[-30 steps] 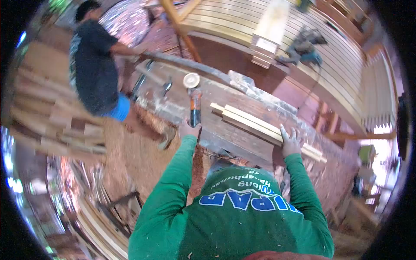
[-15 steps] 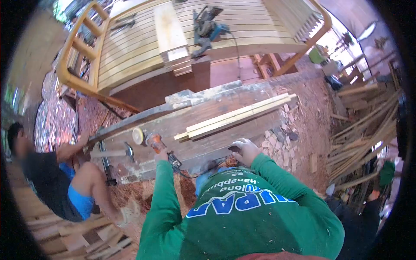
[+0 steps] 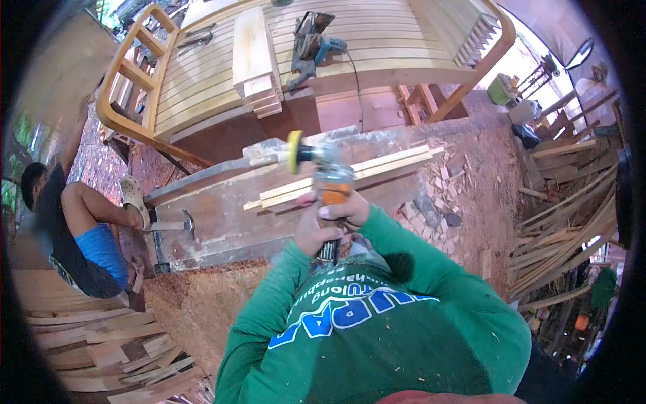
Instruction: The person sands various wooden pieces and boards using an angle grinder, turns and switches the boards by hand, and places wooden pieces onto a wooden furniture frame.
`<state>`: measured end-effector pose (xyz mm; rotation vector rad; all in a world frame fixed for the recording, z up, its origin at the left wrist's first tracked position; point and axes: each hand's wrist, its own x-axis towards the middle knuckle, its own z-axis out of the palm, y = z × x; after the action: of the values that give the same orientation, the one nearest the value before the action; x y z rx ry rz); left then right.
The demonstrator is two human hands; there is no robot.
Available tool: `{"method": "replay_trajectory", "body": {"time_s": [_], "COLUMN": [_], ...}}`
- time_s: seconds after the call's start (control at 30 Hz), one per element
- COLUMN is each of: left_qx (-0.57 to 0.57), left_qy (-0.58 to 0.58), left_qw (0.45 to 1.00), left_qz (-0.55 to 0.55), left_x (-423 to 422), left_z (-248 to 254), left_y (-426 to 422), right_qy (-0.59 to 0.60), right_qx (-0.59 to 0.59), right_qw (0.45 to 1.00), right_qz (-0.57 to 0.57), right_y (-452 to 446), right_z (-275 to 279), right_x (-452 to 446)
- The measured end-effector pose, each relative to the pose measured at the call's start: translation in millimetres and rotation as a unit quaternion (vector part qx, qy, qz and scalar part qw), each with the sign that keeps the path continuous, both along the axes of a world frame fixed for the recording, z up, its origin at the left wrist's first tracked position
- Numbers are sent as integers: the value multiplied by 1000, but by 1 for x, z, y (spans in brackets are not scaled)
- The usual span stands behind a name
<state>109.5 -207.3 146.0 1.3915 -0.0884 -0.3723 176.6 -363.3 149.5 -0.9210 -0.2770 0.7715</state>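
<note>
An angle grinder with an orange body and a yellow disc is raised in front of my chest, its disc end tilted up and left over the workbench. My left hand is wrapped round the lower part of the grinder. My right hand is closed round its body from the other side. Motion blurs the grinder's head and disc. Behind it, pale wooden strips lie together on the bench. A hammer rests at the bench's left end, apart from both hands.
A slatted wooden bench stands beyond, carrying a power saw, a stacked timber piece and pliers-like tools. Another person sits at left. Offcuts litter the right side; long strips are piled farther right.
The grinder has been lifted from the bench toward my chest. My right hand has moved left onto it; the small dark piece it held no longer shows. The other person has leaned back, one foot raised.
</note>
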Motion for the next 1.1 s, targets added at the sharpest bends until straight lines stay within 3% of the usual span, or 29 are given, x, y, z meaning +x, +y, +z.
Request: {"method": "replay_trajectory", "body": {"time_s": [0.03, 0.07, 0.17, 0.27, 0.33, 0.4, 0.5, 0.57, 0.63, 0.7, 0.77, 0.83, 0.87, 0.93, 1.0, 1.1], "left_qx": [3, 101, 59, -25, -30, -8, 3, -39, -74, 74, 189, 268, 209, 243, 359, 537], "left_qy": [14, -9, 100, 212, 184, 128, 13, 168, 152, 30, -26, -17, -67, -167, -258, -109], "left_qw": [1000, 994, 981, 952, 961, 964, 966, 938, 928, 941, 923, 895, 911, 923, 896, 835], "left_qz": [-1, -42, -154, -222, -202, -232, -258, -301, -333, -329, -334, -356, -350, -247, -42, 49], "left_x": [0, 0, -23, -38, -22, -6, -16, -12, -11, -19, -22, -9, -5, 11, 20, 33], "left_z": [-6, -10, -52, -86, -47, -39, -97, -85, -103, -137, -130, -74, -111, -80, -74, -68], "left_y": [-19, -29, -63, -89, -127, -144, -147, -132, -119, -114, -90, -57, -41, 18, 82, 183], "right_qy": [44, 89, 75, 91, 80, 63, 68, 102, 143, 121, 97, 71, 82, -1, -35, -75], "right_qx": [-8, -17, 6, -93, -131, -151, -179, -180, -164, -201, -232, -258, -298, -423, -476, -538], "right_qw": [998, 992, 972, 945, 931, 918, 902, 891, 877, 858, 843, 832, 844, 817, 800, 783], "right_qz": [-44, -91, -223, -301, -332, -362, -387, -404, -429, -457, -475, -486, -438, -392, -363, -302], "right_y": [-26, -52, -112, -167, -192, -195, -191, -182, -167, -145, -122, -100, -94, -99, -89, -66], "right_z": [-8, -17, -36, -29, -26, -25, -23, -30, -39, -41, -37, -25, -12, -21, -21, -14], "right_x": [-6, -10, -6, 6, 4, -5, -18, -31, -40, -49, -54, -53, -54, -54, -58, -65]}}
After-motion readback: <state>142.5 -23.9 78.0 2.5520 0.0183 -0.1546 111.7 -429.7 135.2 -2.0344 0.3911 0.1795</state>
